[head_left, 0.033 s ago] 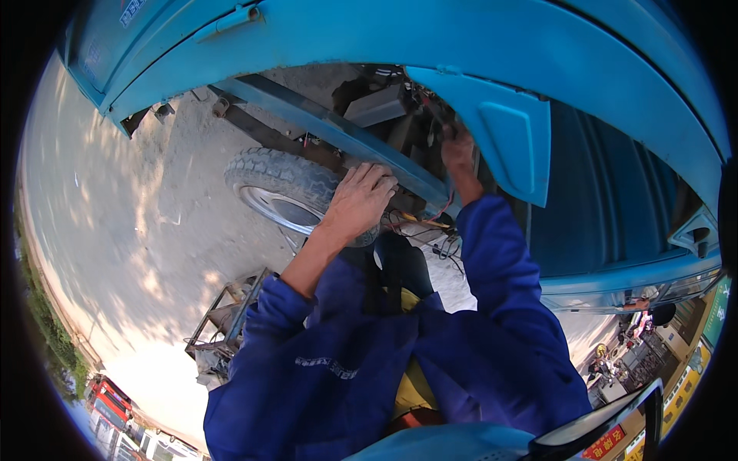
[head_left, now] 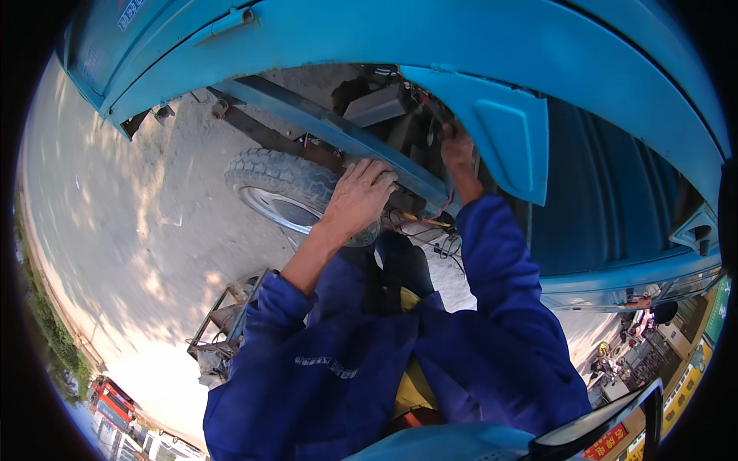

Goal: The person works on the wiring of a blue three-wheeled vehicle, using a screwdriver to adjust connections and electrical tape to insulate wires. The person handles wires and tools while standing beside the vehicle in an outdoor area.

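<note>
While a grey rubber tyre (head_left: 265, 167) lies just left of it, the left hand (head_left: 363, 188), loosely bent around nothing visible, rests by a long blue steel beam (head_left: 346, 138) slanting down rightward between both hands; the right hand (head_left: 458, 148), grip too shadowed to tell, sits beside a blue sheet-metal panel (head_left: 506, 134).

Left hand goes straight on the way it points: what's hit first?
Most likely the blue beam, which crosses the line of the left hand. They meet in this view; depth is unclear, so they may be touching.
</note>
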